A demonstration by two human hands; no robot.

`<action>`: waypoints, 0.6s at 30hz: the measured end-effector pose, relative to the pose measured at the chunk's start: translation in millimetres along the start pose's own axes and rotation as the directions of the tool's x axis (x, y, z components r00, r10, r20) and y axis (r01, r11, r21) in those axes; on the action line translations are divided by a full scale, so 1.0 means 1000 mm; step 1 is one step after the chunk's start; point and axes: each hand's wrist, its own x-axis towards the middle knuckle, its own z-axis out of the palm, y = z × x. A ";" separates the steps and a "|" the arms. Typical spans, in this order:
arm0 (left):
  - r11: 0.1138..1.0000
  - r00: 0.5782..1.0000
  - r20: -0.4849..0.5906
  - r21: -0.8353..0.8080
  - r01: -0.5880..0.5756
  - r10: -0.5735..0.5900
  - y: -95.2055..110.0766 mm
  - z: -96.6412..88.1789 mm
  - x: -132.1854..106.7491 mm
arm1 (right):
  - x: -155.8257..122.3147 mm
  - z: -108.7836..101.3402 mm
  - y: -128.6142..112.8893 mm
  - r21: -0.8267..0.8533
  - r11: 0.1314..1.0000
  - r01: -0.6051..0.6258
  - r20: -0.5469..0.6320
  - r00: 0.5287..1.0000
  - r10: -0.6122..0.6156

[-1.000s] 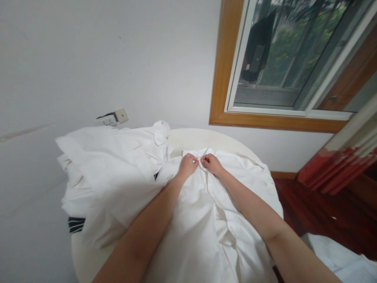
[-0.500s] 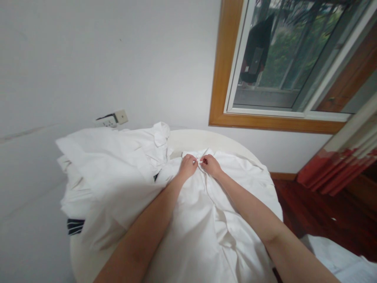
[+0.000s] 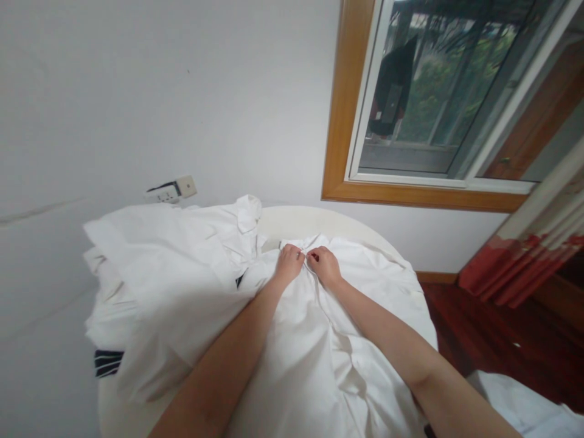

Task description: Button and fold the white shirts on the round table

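A white shirt [image 3: 328, 359] lies spread over a round pale table [image 3: 301, 220]. Both my hands meet near the shirt's collar at the far side. My left hand [image 3: 288, 265] pinches the left edge of the shirt's front opening, fingers closed. My right hand [image 3: 323, 265] pinches the right edge, fingers closed, red nails showing. The two hands touch at the fingertips. My bare forearms stretch across the shirt toward me.
A heap of white garments [image 3: 168, 274] fills the table's left side, with a dark striped piece [image 3: 107, 362] under it. A wall socket [image 3: 171, 190] sits behind. A wood-framed window [image 3: 438, 103] and red-and-cream curtain [image 3: 524, 255] are right; white cloth [image 3: 529, 401] lies low right.
Both hands stay pinched together on the shirt's front near the collar. The camera view has tilted slightly, so everything sits a little lower and left in the picture.
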 end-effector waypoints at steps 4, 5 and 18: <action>1.000 1.000 0.001 -0.003 -0.002 0.002 0.001 -0.001 0.000 | 0.001 0.001 0.001 -0.003 1.000 -0.007 0.002 1.000 0.007; 1.000 1.000 0.006 -0.013 0.001 -0.001 0.000 -0.001 0.000 | 0.001 0.001 0.002 -0.005 1.000 -0.012 0.007 1.000 0.012; 0.999 0.997 0.081 -0.052 0.012 -0.008 0.001 -0.006 0.002 | 0.011 0.004 0.021 0.116 0.993 -0.010 0.092 0.996 -0.001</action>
